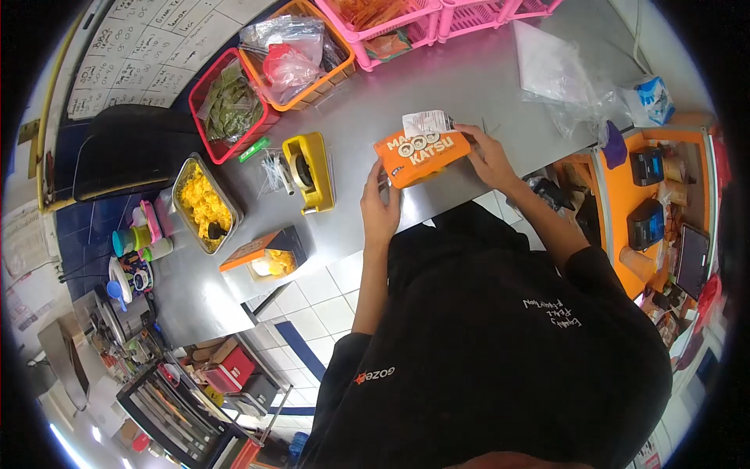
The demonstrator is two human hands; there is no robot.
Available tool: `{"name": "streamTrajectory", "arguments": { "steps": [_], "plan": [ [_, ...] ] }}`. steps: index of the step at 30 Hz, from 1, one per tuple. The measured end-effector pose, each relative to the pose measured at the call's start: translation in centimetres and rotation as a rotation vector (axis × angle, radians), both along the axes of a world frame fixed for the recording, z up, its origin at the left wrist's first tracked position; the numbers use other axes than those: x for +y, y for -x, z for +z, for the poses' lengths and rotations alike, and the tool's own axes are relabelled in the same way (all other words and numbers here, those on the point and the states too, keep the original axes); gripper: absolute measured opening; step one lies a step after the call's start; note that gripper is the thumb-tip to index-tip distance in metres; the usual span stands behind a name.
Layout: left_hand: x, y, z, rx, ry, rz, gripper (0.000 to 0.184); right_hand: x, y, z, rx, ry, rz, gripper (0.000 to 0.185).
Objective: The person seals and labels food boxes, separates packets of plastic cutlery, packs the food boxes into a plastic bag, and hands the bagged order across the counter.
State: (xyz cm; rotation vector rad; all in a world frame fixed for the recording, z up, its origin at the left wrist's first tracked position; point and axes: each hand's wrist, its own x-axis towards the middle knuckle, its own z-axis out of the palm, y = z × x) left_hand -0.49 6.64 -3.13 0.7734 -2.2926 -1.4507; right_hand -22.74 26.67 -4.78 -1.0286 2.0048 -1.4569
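At a stainless-steel counter (355, 117), seen from a head-worn camera, a person in a black shirt holds an orange takeaway box (424, 158) printed "Katsu" near the front edge. Left hand (380, 209) and right hand (491, 162) are well apart, each clamped on an opposite end of the box, a grip that probably keeps it level and its top uncovered. A printed paper slip (426, 123) lies along its far edge, text facing up. Whether the box touches the counter, I cannot tell.

To the left, a yellow tape dispenser (328, 195) stands within easy reach, presumably for convenience. Beyond it, a metal tray (236, 220) of yellow, egg-like food (201, 194) has a black utensil (216, 230) in it, likely left there for scooping. Just beside sits a second box (251, 247), open, with its filling showing.
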Motion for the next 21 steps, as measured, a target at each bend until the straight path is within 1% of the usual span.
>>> {"name": "streamTrajectory", "arguments": {
  "steps": [2, 3, 5, 8, 10, 12, 14, 15, 17, 18, 19, 21],
  "plan": [
    [0.1, 0.3, 0.7, 0.047, -0.106, 0.043, 0.056, -0.3, -0.1, 0.0, 0.085, 0.042, -0.041, 0.045],
    [0.1, 0.5, 0.7, 0.052, -0.108, 0.035, 0.056, -0.4, -0.1, 0.1, 0.091, 0.04, -0.05, 0.045],
    [0.1, 0.9, 0.9, 0.015, -0.155, 0.057, 0.053, -0.7, -0.2, 0.0, 0.045, -0.054, -0.12, 0.039],
    [0.3, 1.3, 1.6, 0.018, -0.201, 0.063, 0.05, -1.1, -0.1, 0.5, 0.015, -0.045, -0.113, 0.036],
    [0.2, 1.5, 2.0, 0.02, -0.196, 0.029, 0.049, -1.5, -0.2, 0.0, 0.037, -0.094, -0.171, 0.034],
    [0.3, 1.5, 1.8, 0.001, -0.139, -0.006, 0.049, -1.4, -0.4, 1.4, 0.033, -0.11, -0.166, 0.035],
    [0.3, 1.7, 1.7, -0.02, -0.167, 0.001, 0.05, -1.2, -0.2, 1.0, 0.129, -0.07, -0.168, 0.034],
    [0.5, 1.6, 1.5, -0.015, -0.168, -0.036, 0.05, -0.8, -0.2, 0.5, 0.135, -0.073, -0.205, 0.034],
    [0.3, 1.4, 1.4, -0.036, -0.147, -0.026, 0.05, -0.7, -0.1, -0.6, 0.248, -0.042, -0.139, 0.034],
    [0.4, 1.6, 1.9, -0.045, -0.168, -0.028, 0.054, -0.3, 0.1, -0.7, 0.273, -0.158, -0.111, 0.035],
    [0.4, 1.3, 1.6, -0.041, -0.163, -0.043, 0.054, 0.0, 0.0, -0.5, 0.276, -0.155, -0.127, 0.035],
    [0.1, 0.8, 0.8, -0.043, -0.047, -0.085, 0.058, 0.6, -0.3, 0.0, 0.215, -0.205, -0.063, 0.036]
  ]
}}
